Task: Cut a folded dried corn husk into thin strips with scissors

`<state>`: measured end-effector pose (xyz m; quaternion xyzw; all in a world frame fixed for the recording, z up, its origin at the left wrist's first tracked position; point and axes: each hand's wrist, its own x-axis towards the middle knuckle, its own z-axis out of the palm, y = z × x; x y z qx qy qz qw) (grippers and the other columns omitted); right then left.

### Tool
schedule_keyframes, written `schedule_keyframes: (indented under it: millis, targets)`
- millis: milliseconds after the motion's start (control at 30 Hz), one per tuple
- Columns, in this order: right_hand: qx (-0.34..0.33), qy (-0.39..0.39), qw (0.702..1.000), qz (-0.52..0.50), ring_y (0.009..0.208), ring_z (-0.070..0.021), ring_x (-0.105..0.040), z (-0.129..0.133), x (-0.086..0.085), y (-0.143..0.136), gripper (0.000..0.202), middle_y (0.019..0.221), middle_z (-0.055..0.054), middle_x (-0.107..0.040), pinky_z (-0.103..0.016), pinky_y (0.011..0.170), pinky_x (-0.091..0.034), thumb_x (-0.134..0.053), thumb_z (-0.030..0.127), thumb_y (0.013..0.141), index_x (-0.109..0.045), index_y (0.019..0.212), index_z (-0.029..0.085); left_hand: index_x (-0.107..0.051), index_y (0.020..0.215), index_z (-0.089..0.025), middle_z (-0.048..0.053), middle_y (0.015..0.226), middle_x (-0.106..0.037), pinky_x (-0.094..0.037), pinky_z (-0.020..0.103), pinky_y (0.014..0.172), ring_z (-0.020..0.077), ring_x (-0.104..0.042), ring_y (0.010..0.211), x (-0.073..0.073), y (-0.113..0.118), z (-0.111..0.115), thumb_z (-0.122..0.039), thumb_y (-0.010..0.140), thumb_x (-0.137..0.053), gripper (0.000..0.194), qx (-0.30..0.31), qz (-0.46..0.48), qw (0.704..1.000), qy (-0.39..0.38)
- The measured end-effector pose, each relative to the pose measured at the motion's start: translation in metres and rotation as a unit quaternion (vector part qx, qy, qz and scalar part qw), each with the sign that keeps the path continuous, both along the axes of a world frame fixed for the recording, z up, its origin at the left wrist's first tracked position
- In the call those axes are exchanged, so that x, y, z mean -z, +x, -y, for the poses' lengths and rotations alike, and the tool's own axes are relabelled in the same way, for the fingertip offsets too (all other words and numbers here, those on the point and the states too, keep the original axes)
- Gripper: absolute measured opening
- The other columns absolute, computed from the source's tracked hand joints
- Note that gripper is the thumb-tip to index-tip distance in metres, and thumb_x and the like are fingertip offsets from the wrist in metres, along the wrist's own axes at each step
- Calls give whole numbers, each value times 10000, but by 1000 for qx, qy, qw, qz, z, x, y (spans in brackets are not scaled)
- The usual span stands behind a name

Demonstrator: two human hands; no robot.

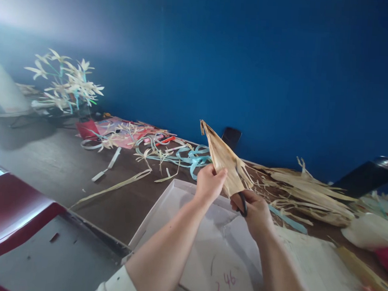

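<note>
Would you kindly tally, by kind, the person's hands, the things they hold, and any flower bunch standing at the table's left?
Hands: 2 (left hand, right hand)
Scissors: 1
Husk: 1
Flower bunch: 1
Total: 5

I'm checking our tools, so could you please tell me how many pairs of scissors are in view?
1: the scissors are in the right hand, at the dried husk that the left hand holds. Others may be hidden.
</note>
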<state>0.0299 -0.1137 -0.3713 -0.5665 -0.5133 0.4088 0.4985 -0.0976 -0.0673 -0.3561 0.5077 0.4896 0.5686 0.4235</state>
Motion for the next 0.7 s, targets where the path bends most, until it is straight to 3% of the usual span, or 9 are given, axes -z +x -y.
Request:
schedule_keyframes:
  millis: [167,300,500,700]
  targets:
    - [-3,-16,1000,-2,560,-130,-497,-3,3,3,284,603,0,-584,-240,511,-342,-725,357,612,-655,805,161,-624,713,-140,26,599,-604,-369,199,507,123,-544,543,-1,-3,-6,-317,716,-555,190,-37,28,999,-11]
    - [37,42,994,-90,583,-120,-500,-7,7,12,389,711,5,-601,-220,484,-321,-740,366,626,-620,952,192,-625,708,-145,23,593,-604,-362,201,500,124,-542,536,-2,-5,-7,-307,713,-551,178,-42,7,999,-17]
    - [43,85,976,-197,543,-84,-458,-8,7,14,358,766,42,-569,-219,499,-368,-738,310,646,-604,973,259,-614,682,-156,26,639,-626,-353,206,494,137,-556,576,-4,0,1,-315,711,-559,171,-3,-69,998,-1]
    - [77,98,962,-242,574,-86,-477,-10,5,14,340,733,31,-554,-199,471,-353,-767,272,601,-625,906,222,-647,736,-161,47,691,-650,-382,219,503,154,-569,607,4,6,2,-331,710,-577,186,61,-84,994,21]
